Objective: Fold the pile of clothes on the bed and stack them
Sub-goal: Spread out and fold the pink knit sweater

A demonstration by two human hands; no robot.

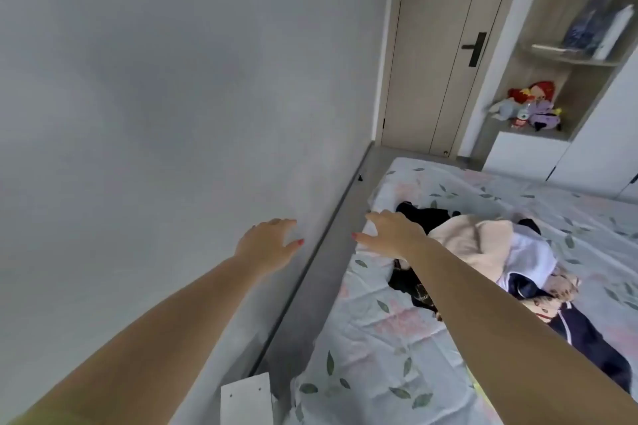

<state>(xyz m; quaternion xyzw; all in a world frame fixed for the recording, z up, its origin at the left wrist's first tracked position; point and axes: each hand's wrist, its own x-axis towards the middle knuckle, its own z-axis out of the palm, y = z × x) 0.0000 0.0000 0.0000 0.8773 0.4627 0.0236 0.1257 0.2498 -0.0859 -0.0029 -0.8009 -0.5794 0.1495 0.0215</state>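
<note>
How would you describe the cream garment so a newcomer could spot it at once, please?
Find the bed with the leaf-print sheet, then the pile of clothes on it. The cream garment lies on top, beside the right hand, the only plain beige piece among black, white and navy ones.

Two hands are counted: the left hand (267,240) at 9 o'clock of the right hand (390,231). One bed (379,338) is seen at 4 o'clock of the view, and one pile (483,252) of clothes lies on it. Five sorts of cloth are made out in the pile: one black piece (424,217), one cream piece (473,241), one white piece (528,252), one leopard piece (559,290) and one navy piece (587,331). How many garments these make cannot be told. One door (438,45) with one handle (475,48) is counted at 1 o'clock. One shelf unit (569,60) is seen at 2 o'clock, with a cluster of toys (531,107) too blurred for counting. One white panel (247,397) is seen at 6 o'clock.
</note>
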